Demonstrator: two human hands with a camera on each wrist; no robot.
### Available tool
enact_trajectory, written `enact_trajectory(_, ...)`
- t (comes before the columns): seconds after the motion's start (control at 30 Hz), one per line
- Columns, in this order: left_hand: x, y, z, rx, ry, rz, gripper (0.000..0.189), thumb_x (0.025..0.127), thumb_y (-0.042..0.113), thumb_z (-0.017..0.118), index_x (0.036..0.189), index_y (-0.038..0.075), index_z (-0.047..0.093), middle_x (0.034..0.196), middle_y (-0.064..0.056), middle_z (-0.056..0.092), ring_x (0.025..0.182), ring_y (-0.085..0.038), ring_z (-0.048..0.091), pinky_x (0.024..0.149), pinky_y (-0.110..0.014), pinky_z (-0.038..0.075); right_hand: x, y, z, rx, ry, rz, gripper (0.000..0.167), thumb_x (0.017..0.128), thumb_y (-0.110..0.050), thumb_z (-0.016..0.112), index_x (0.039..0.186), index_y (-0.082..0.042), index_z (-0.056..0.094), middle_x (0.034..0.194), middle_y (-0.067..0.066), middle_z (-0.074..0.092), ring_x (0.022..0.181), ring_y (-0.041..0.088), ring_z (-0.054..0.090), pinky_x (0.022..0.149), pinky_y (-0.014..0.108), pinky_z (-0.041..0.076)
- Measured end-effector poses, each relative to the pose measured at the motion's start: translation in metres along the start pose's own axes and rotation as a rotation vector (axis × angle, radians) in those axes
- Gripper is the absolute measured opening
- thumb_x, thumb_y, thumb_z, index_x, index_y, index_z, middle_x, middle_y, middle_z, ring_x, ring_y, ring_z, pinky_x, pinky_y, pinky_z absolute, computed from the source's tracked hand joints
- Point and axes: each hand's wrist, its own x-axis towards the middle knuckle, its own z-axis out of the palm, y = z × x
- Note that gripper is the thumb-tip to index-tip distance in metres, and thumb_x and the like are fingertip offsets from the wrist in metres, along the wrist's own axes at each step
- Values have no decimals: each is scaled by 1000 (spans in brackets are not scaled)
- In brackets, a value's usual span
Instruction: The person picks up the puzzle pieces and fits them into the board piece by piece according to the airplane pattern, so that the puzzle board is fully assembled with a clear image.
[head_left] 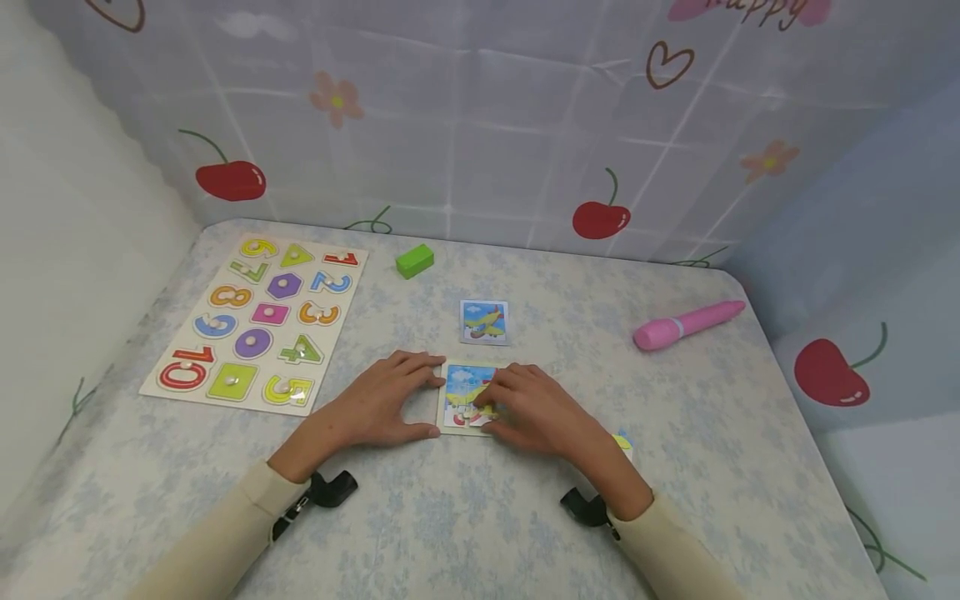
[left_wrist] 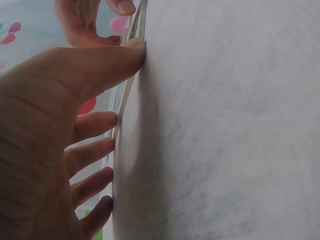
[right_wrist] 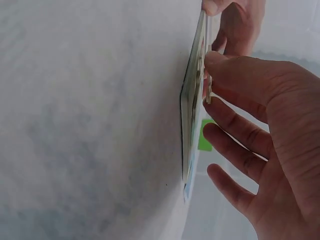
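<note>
A small framed jigsaw puzzle board (head_left: 441, 422) with an airplane picture lies in front of me. My left hand (head_left: 375, 402) touches its left edge, fingertips and thumb spread along the side and fingers fairly straight. Over the right part of the board, my right hand (head_left: 540, 410) pinches a thin puzzle piece (right_wrist: 209, 89) between thumb and fingers, just above the surface. That hand hides the board's right side in the head view. Just beyond the board lies a small airplane picture card (head_left: 484, 323).
To the left lies a number and shape board (head_left: 258, 350) with knobbed pieces. A green block (head_left: 415, 261) sits at the back and a pink pen-like stick (head_left: 688, 326) at the right. Partly under my right forearm shows a yellow and blue piece (head_left: 623, 444).
</note>
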Motion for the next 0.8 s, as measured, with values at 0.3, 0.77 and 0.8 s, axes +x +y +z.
enact_trajectory(0.3, 0, -1, 1, 1, 1, -1, 69, 89, 52, 86, 144, 14, 68, 167, -3, 46, 147, -27, 46, 120, -53, 42, 2, -4, 2, -25, -19, 12, 31, 94, -32, 86, 120, -18, 79, 118, 0, 71, 114, 22, 65, 104, 47, 52)
enact_trajectory(0.77, 0, -1, 1, 11, 6, 6, 69, 89, 52, 86, 144, 14, 69, 166, -4, 47, 147, -28, 46, 120, -52, 41, 4, -6, 4, -15, -17, -3, 28, 94, -32, 86, 120, -23, 79, 116, -5, 70, 113, 19, 65, 102, 46, 53)
enact_trajectory(0.8, 0, 0, 1, 11, 6, 6, 69, 89, 52, 86, 144, 14, 69, 166, -3, 47, 147, -28, 46, 120, -52, 41, 4, -6, 4, -14, -18, -5, 27, 94, -32, 87, 119, -24, 80, 116, -5, 70, 113, 19, 65, 102, 46, 53)
